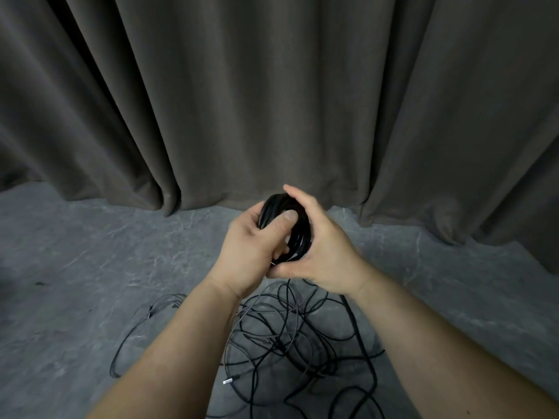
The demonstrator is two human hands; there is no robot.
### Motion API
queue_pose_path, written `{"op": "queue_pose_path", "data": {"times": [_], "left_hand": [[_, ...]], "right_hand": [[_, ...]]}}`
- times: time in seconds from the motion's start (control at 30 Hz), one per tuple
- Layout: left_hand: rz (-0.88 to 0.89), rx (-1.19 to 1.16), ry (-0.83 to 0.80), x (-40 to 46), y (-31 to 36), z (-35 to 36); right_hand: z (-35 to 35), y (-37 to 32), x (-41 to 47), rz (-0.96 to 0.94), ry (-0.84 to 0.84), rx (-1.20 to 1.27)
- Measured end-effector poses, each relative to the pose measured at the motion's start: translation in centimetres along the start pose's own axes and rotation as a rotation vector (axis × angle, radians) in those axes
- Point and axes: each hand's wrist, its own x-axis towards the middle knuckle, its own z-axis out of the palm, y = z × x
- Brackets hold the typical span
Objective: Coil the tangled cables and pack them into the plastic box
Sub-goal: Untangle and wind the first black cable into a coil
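Note:
A coil of black cable is held up in front of me between both hands. My left hand grips its left side, thumb pressed over the top of the loops. My right hand wraps round the right side, fingers curled behind the coil and thumb under it. One strand runs down from the coil to a tangle of black cables spread on the grey floor below my forearms. A silver plug lies at the tangle's left edge. No plastic box is in view.
A dark grey curtain hangs across the whole background and meets the grey stone-patterned floor. Thin loose cable loops trail out to the left of the tangle.

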Motion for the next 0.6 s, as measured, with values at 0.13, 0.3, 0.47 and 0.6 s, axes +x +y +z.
{"op": "queue_pose_path", "data": {"times": [0.13,0.3,0.47,0.6], "left_hand": [[0.041,0.226,0.147,-0.01,-0.15,0.11],[0.087,0.272,0.255,0.26,-0.82,0.30],[0.034,0.164,0.148,-0.11,-0.69,0.63],[0.140,0.170,0.212,-0.05,-0.49,0.75]], "right_hand": [[0.61,0.24,0.08,0.013,0.045,0.033],[0.43,0.29,0.34,0.011,0.117,-0.042],[0.47,0.79,0.54,0.014,0.118,0.070],[0.94,0.97,0.49,0.031,0.095,0.067]]}}
